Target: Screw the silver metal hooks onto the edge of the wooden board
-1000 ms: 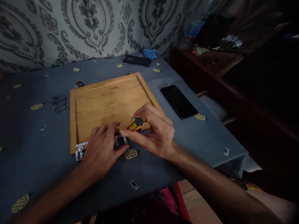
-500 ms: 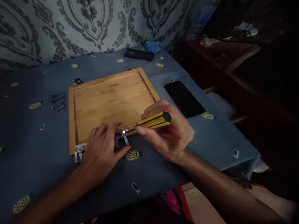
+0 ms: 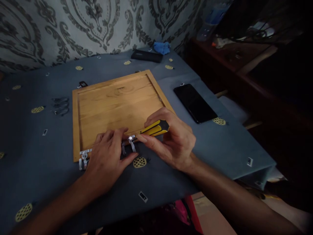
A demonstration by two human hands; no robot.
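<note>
A wooden framed board (image 3: 114,104) lies flat on the table. My left hand (image 3: 109,160) rests over its near edge, fingers laid on the wood and thumb stretched out beside the metal hooks. My right hand (image 3: 173,140) grips a yellow and black screwdriver (image 3: 156,127) between thumb and fingers. The screwdriver points left toward a silver metal hook (image 3: 132,143) on the near edge; its tip is hard to make out. Another silver hook (image 3: 84,159) sits at the board's near left corner. One more beside my left thumb is partly hidden.
A black phone (image 3: 195,103) lies right of the board. Several small metal pieces (image 3: 60,106) lie to its left. A dark case (image 3: 146,56) and a crumpled blue cloth (image 3: 161,48) are at the back. The patterned wall covering (image 3: 97,26) borders the table's far side.
My right hand and the screwdriver have shifted slightly left, with the handle now closer to the hook. My left hand stays in place on the board.
</note>
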